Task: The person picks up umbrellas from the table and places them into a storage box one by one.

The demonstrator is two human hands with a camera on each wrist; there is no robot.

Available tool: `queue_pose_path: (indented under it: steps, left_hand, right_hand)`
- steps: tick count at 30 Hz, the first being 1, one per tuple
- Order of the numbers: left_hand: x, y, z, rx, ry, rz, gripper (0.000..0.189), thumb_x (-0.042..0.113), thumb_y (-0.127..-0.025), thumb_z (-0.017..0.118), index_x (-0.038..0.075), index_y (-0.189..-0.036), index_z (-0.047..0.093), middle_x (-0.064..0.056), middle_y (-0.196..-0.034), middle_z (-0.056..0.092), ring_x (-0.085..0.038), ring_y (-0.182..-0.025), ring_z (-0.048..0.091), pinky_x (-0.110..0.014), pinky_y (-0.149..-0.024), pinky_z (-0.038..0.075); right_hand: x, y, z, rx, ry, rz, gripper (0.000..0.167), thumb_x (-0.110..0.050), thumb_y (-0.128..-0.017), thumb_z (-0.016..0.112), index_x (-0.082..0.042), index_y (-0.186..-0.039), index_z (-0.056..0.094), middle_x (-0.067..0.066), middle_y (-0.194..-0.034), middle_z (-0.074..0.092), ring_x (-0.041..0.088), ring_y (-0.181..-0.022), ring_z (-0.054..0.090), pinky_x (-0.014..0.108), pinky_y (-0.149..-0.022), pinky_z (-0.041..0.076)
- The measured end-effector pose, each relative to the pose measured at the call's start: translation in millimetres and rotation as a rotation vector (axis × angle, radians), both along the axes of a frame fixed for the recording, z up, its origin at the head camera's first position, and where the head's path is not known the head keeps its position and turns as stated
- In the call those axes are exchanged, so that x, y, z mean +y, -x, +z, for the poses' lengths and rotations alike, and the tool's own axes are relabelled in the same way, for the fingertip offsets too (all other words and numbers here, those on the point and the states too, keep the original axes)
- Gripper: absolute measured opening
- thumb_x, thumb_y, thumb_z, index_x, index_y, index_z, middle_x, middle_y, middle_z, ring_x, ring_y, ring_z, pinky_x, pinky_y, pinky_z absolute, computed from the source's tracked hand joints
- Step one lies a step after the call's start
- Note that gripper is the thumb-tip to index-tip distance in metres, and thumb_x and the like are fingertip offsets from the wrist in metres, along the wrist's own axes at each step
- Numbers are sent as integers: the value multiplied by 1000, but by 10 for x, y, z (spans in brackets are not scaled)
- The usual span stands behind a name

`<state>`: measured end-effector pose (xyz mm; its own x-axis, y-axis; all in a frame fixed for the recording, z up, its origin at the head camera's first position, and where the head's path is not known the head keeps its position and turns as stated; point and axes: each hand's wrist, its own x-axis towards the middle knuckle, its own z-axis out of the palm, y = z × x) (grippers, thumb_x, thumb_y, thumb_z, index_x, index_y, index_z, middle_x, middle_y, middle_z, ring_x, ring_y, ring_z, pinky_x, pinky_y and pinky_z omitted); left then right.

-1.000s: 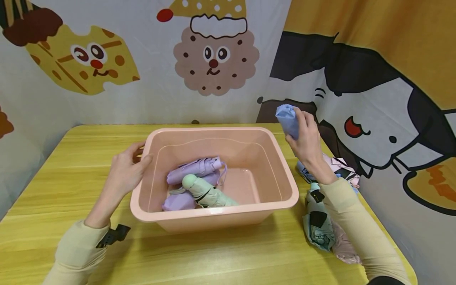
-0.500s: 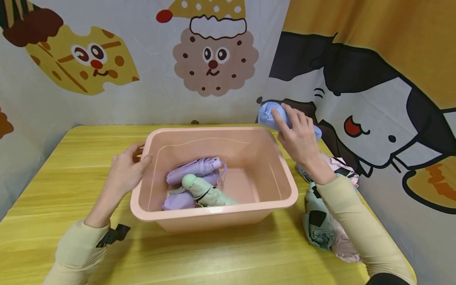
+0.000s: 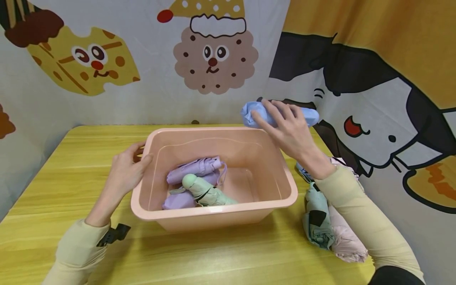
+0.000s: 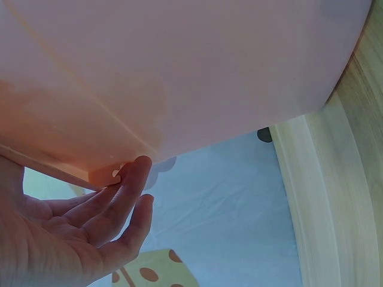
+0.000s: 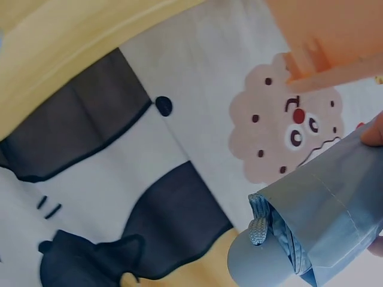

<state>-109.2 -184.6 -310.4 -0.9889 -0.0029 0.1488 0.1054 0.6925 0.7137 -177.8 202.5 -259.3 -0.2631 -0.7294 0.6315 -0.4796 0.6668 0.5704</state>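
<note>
In the head view, a pink plastic tub (image 3: 213, 219) stands on the table, its left rim held by my left hand (image 3: 124, 170), thumb on top. The left wrist view shows the fingers (image 4: 128, 185) hooked beneath that rim. My right hand (image 3: 293, 132) grips a folded blue umbrella (image 3: 251, 113) just above the tub's far right corner, lying about level. Its rounded handle (image 5: 257, 260) and wrist cord show in the right wrist view. Inside the tub, on the left, lie a purple folded umbrella (image 3: 194, 170), another purple one (image 3: 179, 201) and a mint green one (image 3: 211, 194).
Right of the tub, a green folded umbrella (image 3: 318, 225) lies beside a pale pink one (image 3: 349, 241). Behind them, partly covered by my right arm, is a dark blue bundle (image 3: 303, 173). A cartoon-printed curtain (image 3: 142, 107) hangs behind the wooden table (image 3: 89, 142).
My right hand has carried the blue umbrella leftward to the tub's far right corner, turning it from upright to level. The left hand and the tub have stayed in place.
</note>
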Motion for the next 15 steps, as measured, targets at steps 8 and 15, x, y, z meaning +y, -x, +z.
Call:
queue_pose_path:
  steps: [8, 15]
  left_hand:
    - [22, -25, 45, -12, -5, 6, 54, 29, -97, 46, -6, -139, 42, -34, -126, 56, -46, -105, 61, -55, -83, 53]
    - [37, -42, 77, -23, -5, 13, 54, 29, -97, 46, -6, -139, 42, -33, -126, 56, -46, -105, 61, -55, -83, 53]
  right_hand:
    - [-228, -80, 237, -22, -145, 68, 52, -10, -90, 60, -22, -138, 44, 18, -133, 54, 38, -111, 57, 53, -84, 50]
    - [-524, -143, 357, -41, -226, 169, 52, -7, -90, 57, -25, -137, 44, 15, -133, 53, 34, -110, 56, 51, -85, 51]
